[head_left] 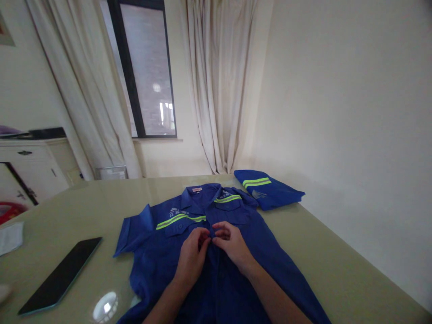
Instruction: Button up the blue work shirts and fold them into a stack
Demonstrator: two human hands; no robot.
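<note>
A blue work shirt [155, 256] with yellow-green and grey reflective stripes lies face up on the table, its collar toward the far side. My left hand [194, 252] is closed, pinching the edge of the shirt's front opening below the chest stripe. Right beside it, my right hand [232, 243] has its thumb and fingers curled together at the same front edge. The fingertips of both hands almost meet. Whatever button or cloth lies between them is too small to make out.
A folded blue garment [270, 191] with a reflective stripe lies at the table's far right, by the wall. On the left are a dark tablet [64, 274] and a white paper or cloth [11, 237]. Beyond the table [337, 274] hang curtains [219, 85] beside a window.
</note>
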